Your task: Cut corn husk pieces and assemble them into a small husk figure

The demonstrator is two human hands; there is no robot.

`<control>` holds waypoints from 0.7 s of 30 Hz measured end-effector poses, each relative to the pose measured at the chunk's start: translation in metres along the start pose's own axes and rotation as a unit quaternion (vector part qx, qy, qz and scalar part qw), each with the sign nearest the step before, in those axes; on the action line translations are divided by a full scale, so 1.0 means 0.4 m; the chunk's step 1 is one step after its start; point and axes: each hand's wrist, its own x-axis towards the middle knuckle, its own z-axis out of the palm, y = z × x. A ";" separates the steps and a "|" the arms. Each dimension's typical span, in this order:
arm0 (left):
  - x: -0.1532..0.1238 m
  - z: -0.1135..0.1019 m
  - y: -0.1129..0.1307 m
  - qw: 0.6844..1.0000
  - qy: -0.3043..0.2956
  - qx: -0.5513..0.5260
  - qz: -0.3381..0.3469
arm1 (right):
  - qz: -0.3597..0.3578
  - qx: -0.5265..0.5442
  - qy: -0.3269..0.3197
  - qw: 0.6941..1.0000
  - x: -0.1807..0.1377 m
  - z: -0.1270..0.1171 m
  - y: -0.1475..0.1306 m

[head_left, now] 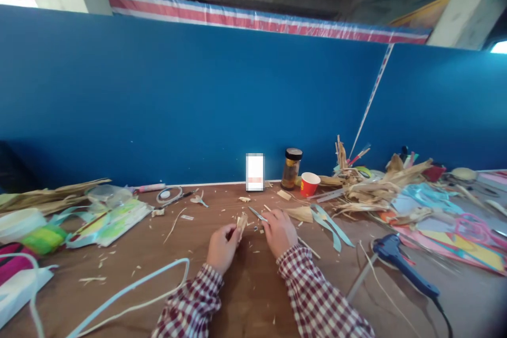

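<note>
My left hand [222, 248] pinches a small tan piece of dried husk [242, 223] between thumb and fingers, upright above the table. To its right, my right hand [279, 231] is curled low over the tabletop, with a slim pointed metal blade [257, 214] sticking out from its fingers toward the left. The handle end of that tool is hidden under the hand. Beside the right hand lie a broad strip of dried husk [299, 214] and a pale blue ribbon [330, 226]. Small husk scraps surround both hands.
Behind the hands stand a blurred white upright object [255, 171], a dark-lidded jar [291, 171] and a red paper cup [309, 185]. A blue glue gun [406, 264] lies at right, below piled husks [372, 193]. A white cable [134, 288] loops at left. A blue partition [198, 95] closes the back.
</note>
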 end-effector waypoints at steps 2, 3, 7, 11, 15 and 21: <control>-0.001 0.002 -0.002 0.990 -0.040 -0.129 -0.028 | -0.006 0.103 0.019 0.994 -0.008 0.009 -0.029; -0.002 0.004 -0.002 0.984 -0.060 -0.167 -0.030 | 0.002 0.161 0.006 0.987 -0.012 0.016 -0.044; -0.006 0.013 0.001 0.968 -0.090 -0.231 -0.041 | 0.059 0.356 -0.087 0.929 -0.023 0.043 -0.079; -0.009 0.020 0.004 0.957 -0.068 -0.267 -0.095 | 0.109 0.392 -0.087 0.909 -0.019 0.055 -0.067; -0.008 0.022 0.003 0.951 -0.070 -0.279 -0.113 | 0.123 0.391 -0.089 0.908 -0.018 0.066 -0.044; -0.005 0.018 0.000 0.944 -0.060 -0.296 -0.135 | 0.128 0.394 -0.100 0.905 -0.021 0.072 -0.042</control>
